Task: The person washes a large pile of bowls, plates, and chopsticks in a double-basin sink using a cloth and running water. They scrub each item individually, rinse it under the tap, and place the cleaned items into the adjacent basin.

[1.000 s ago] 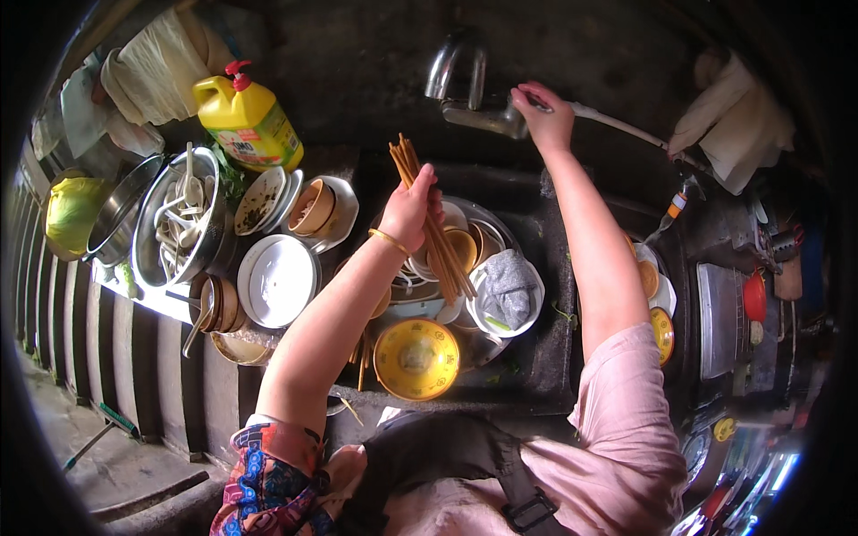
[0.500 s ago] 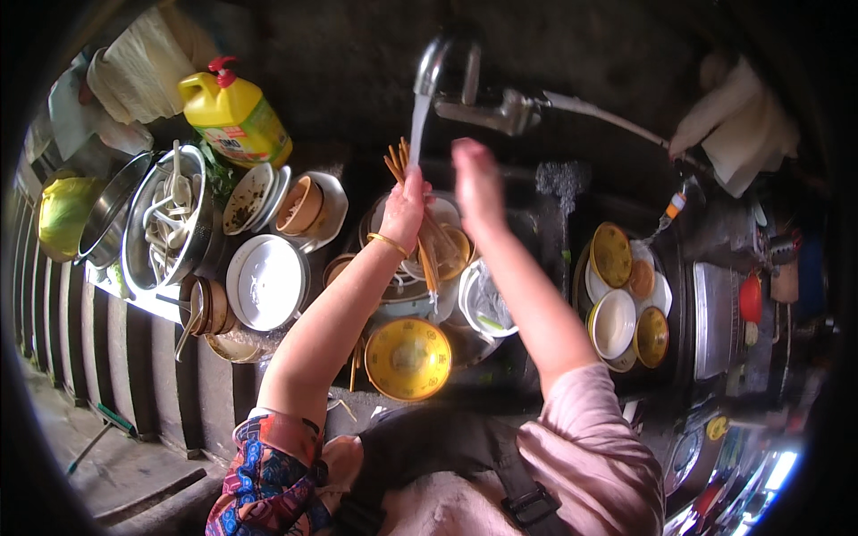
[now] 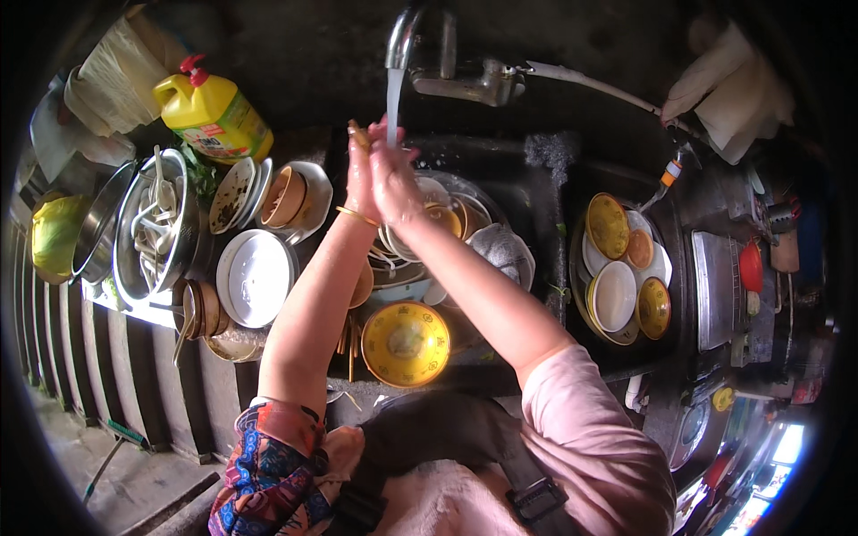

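Note:
Under the stream from the metal faucet (image 3: 404, 40), my left hand (image 3: 360, 183) and my right hand (image 3: 396, 186) are pressed together, palm to palm. Pinned between them is a bundle of wooden chopsticks (image 3: 358, 136); only brown ends show past the fingers, the rest being hidden by my hands. Below my wrists, stacked plates and bowls (image 3: 465, 214) fill the sink basin, with a grey cloth-like item (image 3: 500, 255) on a white bowl beside them. Nearer me sits a yellow patterned bowl (image 3: 406, 344) with a little liquid in it.
At left stand a yellow detergent jug (image 3: 214, 116), a metal basin (image 3: 185, 241) of white spoons, dirty plates (image 3: 234, 196) and white bowls (image 3: 255, 279). The right basin holds yellow and white bowls (image 3: 613, 299). A hose (image 3: 599, 87) runs from the faucet toward the right.
My right hand has come in from the right and closed against my left hand around the chopsticks. The chopsticks' lower ends no longer show. The whole view has shifted slightly.

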Demonstrator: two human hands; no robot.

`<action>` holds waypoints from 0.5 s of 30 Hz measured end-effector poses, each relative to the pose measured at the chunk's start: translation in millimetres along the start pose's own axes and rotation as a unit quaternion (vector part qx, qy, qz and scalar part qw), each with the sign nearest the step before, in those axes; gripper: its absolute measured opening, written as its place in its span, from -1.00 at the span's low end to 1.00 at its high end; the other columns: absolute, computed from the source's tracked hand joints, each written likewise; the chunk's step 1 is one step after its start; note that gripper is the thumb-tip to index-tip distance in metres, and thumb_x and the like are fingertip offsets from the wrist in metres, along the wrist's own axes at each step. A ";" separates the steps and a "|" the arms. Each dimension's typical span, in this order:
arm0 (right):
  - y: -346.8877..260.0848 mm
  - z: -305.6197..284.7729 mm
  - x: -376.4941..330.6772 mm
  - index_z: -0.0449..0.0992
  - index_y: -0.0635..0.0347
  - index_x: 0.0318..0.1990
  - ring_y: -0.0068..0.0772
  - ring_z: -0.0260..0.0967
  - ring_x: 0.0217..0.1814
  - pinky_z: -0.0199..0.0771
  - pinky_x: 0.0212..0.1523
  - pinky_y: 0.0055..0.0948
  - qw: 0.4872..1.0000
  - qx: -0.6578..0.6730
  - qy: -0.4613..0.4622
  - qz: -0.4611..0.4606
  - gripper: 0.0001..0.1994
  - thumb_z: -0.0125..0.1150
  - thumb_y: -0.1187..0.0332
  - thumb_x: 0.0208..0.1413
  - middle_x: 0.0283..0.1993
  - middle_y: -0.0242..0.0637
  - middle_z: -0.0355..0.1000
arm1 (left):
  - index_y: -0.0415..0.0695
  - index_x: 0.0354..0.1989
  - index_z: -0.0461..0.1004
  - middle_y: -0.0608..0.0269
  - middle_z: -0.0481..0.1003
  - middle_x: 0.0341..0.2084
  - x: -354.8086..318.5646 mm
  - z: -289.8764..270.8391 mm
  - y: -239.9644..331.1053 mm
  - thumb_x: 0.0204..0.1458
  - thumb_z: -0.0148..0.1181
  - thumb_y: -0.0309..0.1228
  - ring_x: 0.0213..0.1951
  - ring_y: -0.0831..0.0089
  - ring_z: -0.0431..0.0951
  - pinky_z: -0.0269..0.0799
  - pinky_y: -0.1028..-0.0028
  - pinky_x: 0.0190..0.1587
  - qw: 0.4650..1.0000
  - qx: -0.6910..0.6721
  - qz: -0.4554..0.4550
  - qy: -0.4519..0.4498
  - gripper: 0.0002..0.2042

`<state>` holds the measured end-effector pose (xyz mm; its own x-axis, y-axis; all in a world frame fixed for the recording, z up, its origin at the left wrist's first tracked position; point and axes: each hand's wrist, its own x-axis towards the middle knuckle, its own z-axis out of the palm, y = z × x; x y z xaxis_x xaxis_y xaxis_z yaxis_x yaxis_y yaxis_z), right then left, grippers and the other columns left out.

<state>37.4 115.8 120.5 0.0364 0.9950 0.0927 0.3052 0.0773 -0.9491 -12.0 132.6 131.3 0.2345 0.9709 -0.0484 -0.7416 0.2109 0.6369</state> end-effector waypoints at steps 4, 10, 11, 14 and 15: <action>-25.8 -26.2 23.2 0.01 0.19 0.19 -0.06 -0.24 0.32 -0.23 0.25 -0.30 0.985 0.011 0.041 0.165 -0.43 -0.47 0.01 0.11 0.28 -0.03 -0.18 | 0.03 0.02 0.25 0.29 0.36 -0.16 -12.7 13.9 -3.7 0.06 -0.29 0.09 -0.25 0.40 0.39 0.33 0.36 -0.18 0.997 -0.040 -0.059 0.027 -0.50; -21.9 -23.5 3.3 -0.02 0.27 0.17 -0.04 -0.20 0.30 -0.22 0.25 -0.29 0.988 0.037 0.083 0.125 -0.39 -0.41 -0.02 0.10 0.24 0.06 -0.09 | -0.06 0.07 0.19 0.17 0.29 -0.02 -15.0 8.2 -9.9 0.04 -0.33 0.11 -0.05 0.22 0.30 0.18 0.22 0.03 0.996 -0.030 -0.079 -0.032 -0.43; -16.1 -18.9 6.3 -0.01 0.26 0.17 -0.01 -0.17 0.29 -0.21 0.24 -0.26 0.980 0.068 0.075 0.169 -0.39 -0.40 -0.04 0.09 0.23 0.07 -0.07 | 0.00 0.08 0.18 0.22 0.26 0.01 -15.5 8.7 -13.0 0.02 -0.35 0.15 0.00 0.22 0.26 0.16 0.23 0.02 0.997 0.018 -0.081 -0.011 -0.41; 18.0 -6.2 14.2 0.01 0.24 0.16 0.01 -0.12 0.27 -0.19 0.23 -0.22 0.993 -0.058 0.095 0.029 -0.39 -0.40 -0.05 0.09 0.20 0.09 -0.02 | 0.14 0.09 0.18 0.34 0.23 0.05 -11.7 -7.6 -2.2 -0.04 -0.41 0.24 0.06 0.22 0.20 0.16 0.26 -0.02 0.992 0.050 -0.084 0.078 -0.38; 27.9 -0.7 12.2 0.01 0.24 0.16 0.00 -0.11 0.27 -0.18 0.22 -0.22 0.983 -0.131 0.110 -0.061 -0.39 -0.40 -0.05 0.10 0.20 0.09 -0.01 | 0.11 0.06 0.22 0.35 0.25 0.04 -11.5 -15.4 -2.1 -0.03 -0.35 0.21 0.05 0.25 0.22 0.12 0.24 0.00 0.995 0.029 -0.088 -0.020 -0.41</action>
<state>47.0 130.1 95.3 0.1804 0.9398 0.2903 0.5536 0.1469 -0.8197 -22.8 122.7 118.6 0.3834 0.9139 -0.1333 -0.6489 0.3693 0.6652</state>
